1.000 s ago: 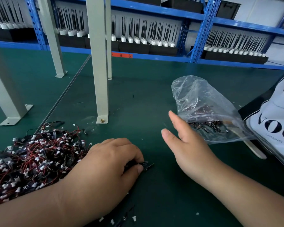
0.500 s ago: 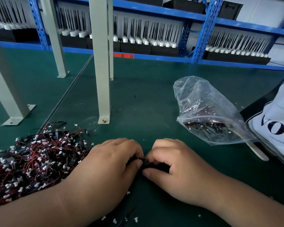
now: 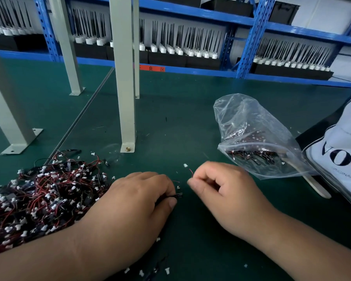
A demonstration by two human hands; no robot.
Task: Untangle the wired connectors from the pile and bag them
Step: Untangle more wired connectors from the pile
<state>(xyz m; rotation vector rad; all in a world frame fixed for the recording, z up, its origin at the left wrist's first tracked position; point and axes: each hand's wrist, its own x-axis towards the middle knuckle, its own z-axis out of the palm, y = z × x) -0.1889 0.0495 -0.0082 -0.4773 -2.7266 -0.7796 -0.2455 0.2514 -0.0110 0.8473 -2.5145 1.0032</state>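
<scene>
1. Far left on the green tabletop (image 3: 180, 118): pile (image 3: 39, 197) of wired connectors, red and black leads with white plugs, thickly knotted. Runs off the left edge, so full extent not to be told.
2. Just right of the pile: left hand (image 3: 134, 205), palm down, fingers curled, thumb and fingertips pinching a small black connector (image 3: 177, 195) whose tip pokes out to the right. Hidden under the palm: whatever else is gathered there.
3. Near it but apart: right hand (image 3: 221, 191), fingers curled in, pinching a thin red wire (image 3: 190, 173) that rises toward a white plug (image 3: 185, 165). Too fine to trace whether this wire joins the black connector.
4. Step in hand, at a guess: drawing one wired connector free of the rest, one end held in each hand.
5. Further right: clear bag (image 3: 247, 122), lying on its side, mouth toward the hands, a batch of connectors inside near the zip strip.
6. Next move likely calls for clearing the lead of any snag, then carrying it across to the bag mouth. Mouth looks slack, so may need a lip lifted.
7. Far right: pale flat stick (image 3: 316, 185) poking from under the bag, purpose unclear. Beside it, printed sack (image 3: 342, 151), cut off by the frame, lettering only partly readable.
</scene>
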